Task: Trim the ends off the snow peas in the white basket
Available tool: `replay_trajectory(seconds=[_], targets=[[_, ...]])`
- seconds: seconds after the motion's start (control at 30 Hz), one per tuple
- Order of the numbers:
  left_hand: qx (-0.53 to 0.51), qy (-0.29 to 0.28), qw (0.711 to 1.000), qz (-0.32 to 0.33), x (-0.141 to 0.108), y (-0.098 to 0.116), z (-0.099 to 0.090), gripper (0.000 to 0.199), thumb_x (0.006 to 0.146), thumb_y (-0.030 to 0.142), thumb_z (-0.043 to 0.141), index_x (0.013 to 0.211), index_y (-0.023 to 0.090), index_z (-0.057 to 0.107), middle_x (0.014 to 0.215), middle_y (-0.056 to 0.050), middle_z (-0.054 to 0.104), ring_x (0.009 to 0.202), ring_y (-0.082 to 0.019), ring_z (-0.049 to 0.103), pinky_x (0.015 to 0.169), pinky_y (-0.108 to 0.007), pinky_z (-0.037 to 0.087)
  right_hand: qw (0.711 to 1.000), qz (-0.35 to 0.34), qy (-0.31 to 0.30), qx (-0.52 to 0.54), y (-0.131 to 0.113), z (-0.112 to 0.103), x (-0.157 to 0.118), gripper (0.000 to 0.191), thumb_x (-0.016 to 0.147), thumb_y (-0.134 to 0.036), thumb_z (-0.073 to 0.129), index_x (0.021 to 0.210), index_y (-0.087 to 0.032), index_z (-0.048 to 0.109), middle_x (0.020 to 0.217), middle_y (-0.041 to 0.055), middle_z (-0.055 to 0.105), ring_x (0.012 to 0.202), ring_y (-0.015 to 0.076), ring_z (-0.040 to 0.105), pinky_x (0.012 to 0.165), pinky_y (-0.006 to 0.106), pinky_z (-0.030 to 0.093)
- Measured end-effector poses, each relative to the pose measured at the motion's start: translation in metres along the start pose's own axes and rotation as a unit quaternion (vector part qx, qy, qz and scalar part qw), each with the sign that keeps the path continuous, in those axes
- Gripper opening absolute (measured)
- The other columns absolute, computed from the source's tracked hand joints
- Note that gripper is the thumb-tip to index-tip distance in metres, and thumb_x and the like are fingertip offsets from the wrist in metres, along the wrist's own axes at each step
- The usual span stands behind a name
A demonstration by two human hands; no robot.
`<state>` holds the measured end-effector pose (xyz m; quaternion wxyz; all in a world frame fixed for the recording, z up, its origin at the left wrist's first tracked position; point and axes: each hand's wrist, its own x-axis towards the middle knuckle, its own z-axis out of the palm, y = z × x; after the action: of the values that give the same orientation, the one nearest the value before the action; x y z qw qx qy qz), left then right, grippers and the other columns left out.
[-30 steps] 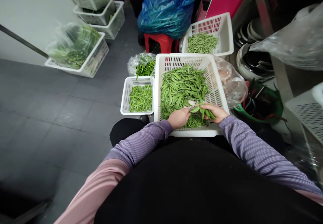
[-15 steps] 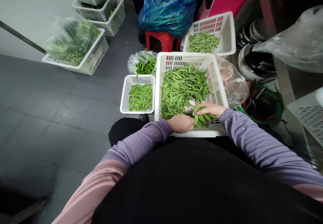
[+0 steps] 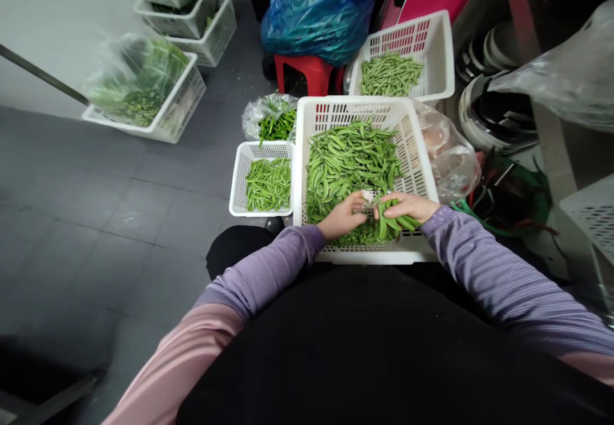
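Observation:
A large white plastic basket in front of me holds a heap of flat green snow peas. My right hand is closed around a small bunch of snow peas over the basket's near right part. Just left of that bunch is my left hand, its thumb and forefinger apart and no pod visible between them. Small green trimmings lie on the basket floor below the hands. A bare patch of basket bottom shows between the heap and my fingers.
Left of the large basket sits a small white basket of pods, with a bag of green peppers behind it. Green beans fill part of another basket. A red stool carries a blue bag. Stacked baskets stand at far left.
My left hand has drawn slightly away from the bunch, and its fingers have parted. My right hand keeps the snow peas and has shifted a little to the right.

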<state>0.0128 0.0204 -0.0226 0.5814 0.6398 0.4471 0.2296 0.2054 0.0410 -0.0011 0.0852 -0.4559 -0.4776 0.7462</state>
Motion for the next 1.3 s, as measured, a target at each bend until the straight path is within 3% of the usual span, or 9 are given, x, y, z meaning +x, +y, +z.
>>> replay_trajectory(seconds=[0.13, 0.27, 0.4, 0.5, 0.67, 0.8, 0.93, 1.13, 1.3], targets=[[-0.078, -0.14, 0.987, 0.029, -0.008, -0.002, 0.021, 0.035, 0.074, 0.01, 0.048, 0.108, 0.011, 0.047, 0.086, -0.003, 0.061, 0.077, -0.01, 0.059, 0.076, -0.025, 0.047, 0.995, -0.005, 0.023, 0.094, 0.013, 0.008, 0.002, 0.034, 0.052, -0.034, 0.074, 0.077, -0.014, 0.065, 0.06, 0.0021, 0.062, 0.042, 0.0097, 0.05, 0.038, 0.02, 0.04], [0.087, -0.117, 0.988, -0.05, -0.01, -0.002, 0.012, 0.022, 0.081, 0.014, 0.037, 0.094, 0.011, 0.054, 0.07, -0.003, 0.06, 0.061, -0.012, 0.058, 0.066, -0.026, 0.048, 0.985, -0.023, 0.06, 0.159, 0.016, 0.012, 0.001, 0.031, 0.054, -0.031, 0.07, 0.078, -0.014, 0.063, 0.052, 0.0001, 0.058, 0.037, 0.0091, 0.046, 0.033, 0.019, 0.036], [0.303, -0.008, 0.949, -0.088, -0.009, 0.002, -0.011, 0.021, 0.079, 0.018, 0.043, 0.084, 0.011, 0.061, 0.074, -0.008, 0.063, 0.07, -0.017, 0.059, 0.069, -0.027, 0.046, 0.974, -0.052, 0.099, 0.195, 0.016, 0.009, -0.005, 0.026, 0.054, -0.029, 0.069, 0.075, -0.015, 0.062, 0.047, -0.0013, 0.055, 0.037, 0.0091, 0.046, 0.031, 0.017, 0.033], [0.309, 0.04, 0.95, 0.01, -0.013, 0.01, -0.021, 0.03, 0.083, 0.02, 0.038, 0.106, 0.016, 0.058, 0.081, -0.004, 0.064, 0.068, -0.012, 0.058, 0.066, -0.022, 0.045, 0.988, 0.0, 0.043, 0.147, 0.017, 0.008, -0.009, 0.027, 0.053, -0.029, 0.07, 0.074, -0.013, 0.063, 0.047, -0.0002, 0.056, 0.036, 0.0095, 0.046, 0.03, 0.018, 0.033], [0.435, -0.079, 0.873, 0.206, -0.025, 0.024, -0.018, 0.036, 0.086, 0.025, 0.037, 0.12, 0.028, 0.048, 0.108, -0.002, 0.057, 0.083, -0.011, 0.058, 0.063, -0.018, 0.043, 0.996, 0.063, -0.024, 0.051, 0.016, 0.015, -0.007, 0.032, 0.052, -0.03, 0.072, 0.077, -0.011, 0.067, 0.048, -0.0012, 0.057, 0.033, 0.0073, 0.043, 0.031, 0.018, 0.032], [0.514, -0.126, 0.82, 0.218, -0.026, 0.025, -0.016, 0.035, 0.089, 0.023, 0.028, 0.114, 0.022, 0.052, 0.103, -0.005, 0.056, 0.079, -0.012, 0.058, 0.061, -0.021, 0.043, 0.996, 0.077, -0.05, -0.001, 0.006, 0.021, -0.005, 0.028, 0.049, -0.028, 0.073, 0.072, -0.012, 0.07, 0.063, 0.0028, 0.065, 0.051, 0.0114, 0.056, 0.05, 0.02, 0.045], [0.51, -0.135, 0.821, 0.22, -0.026, 0.022, -0.013, 0.033, 0.09, 0.028, 0.026, 0.109, 0.015, 0.051, 0.103, -0.008, 0.054, 0.082, -0.013, 0.057, 0.064, -0.021, 0.044, 0.996, 0.064, -0.052, -0.022, 0.001, 0.024, -0.006, 0.025, 0.048, -0.028, 0.074, 0.068, -0.014, 0.07, 0.071, 0.0044, 0.067, 0.07, 0.0161, 0.061, 0.07, 0.024, 0.046], [0.532, -0.156, 0.801, 0.223, -0.026, 0.017, -0.011, 0.03, 0.089, 0.022, 0.026, 0.102, 0.013, 0.052, 0.096, -0.009, 0.054, 0.073, -0.015, 0.057, 0.061, -0.026, 0.045, 0.984, 0.095, 0.015, -0.149, -0.001, 0.018, -0.008, 0.032, 0.052, -0.033, 0.067, 0.078, -0.014, 0.07, 0.063, 0.0012, 0.063, 0.049, 0.0118, 0.052, 0.051, 0.024, 0.043], [0.544, -0.167, 0.795, 0.21, -0.024, 0.012, -0.009, 0.027, 0.086, 0.018, 0.03, 0.1, 0.011, 0.053, 0.092, -0.01, 0.055, 0.071, -0.017, 0.058, 0.058, -0.028, 0.045, 0.914, 0.095, 0.118, -0.375, -0.023, 0.034, -0.016, 0.031, 0.061, -0.028, 0.058, 0.088, -0.017, 0.069, 0.048, -0.0047, 0.051, 0.04, 0.0082, 0.04, 0.043, 0.022, 0.034]])
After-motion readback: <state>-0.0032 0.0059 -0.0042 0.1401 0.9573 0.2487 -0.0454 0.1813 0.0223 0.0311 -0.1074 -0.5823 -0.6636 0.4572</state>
